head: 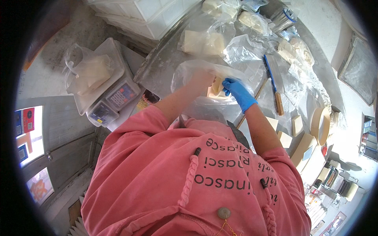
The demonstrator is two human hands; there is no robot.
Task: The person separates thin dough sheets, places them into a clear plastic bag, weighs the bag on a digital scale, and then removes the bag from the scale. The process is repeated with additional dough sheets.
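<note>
A large clear plastic bag (184,70) lies spread before me on the grey worktop, its mouth open around both hands. Pale, flat dough sheets (218,87) sit in a small stack inside it. My left hand (206,77) is bare and motion-blurred; it touches the stack's upper left, and its fingers are partly hidden by the plastic. In a blue glove, my right hand (238,92) grips the right edge of the sheets with curled fingers. Right of the gloved hand lie a thin wooden rod (261,88) and a cleaver (274,77) with a wooden handle.
Left of me, a digital scale (119,96) carries a plastic tray (110,47) with bagged dough (94,70). White crates (147,17) stand at the back left. Bagged dough pieces (203,42) cover the far worktop. Pale blocks (297,125) and a wooden hoop (320,126) are at the right.
</note>
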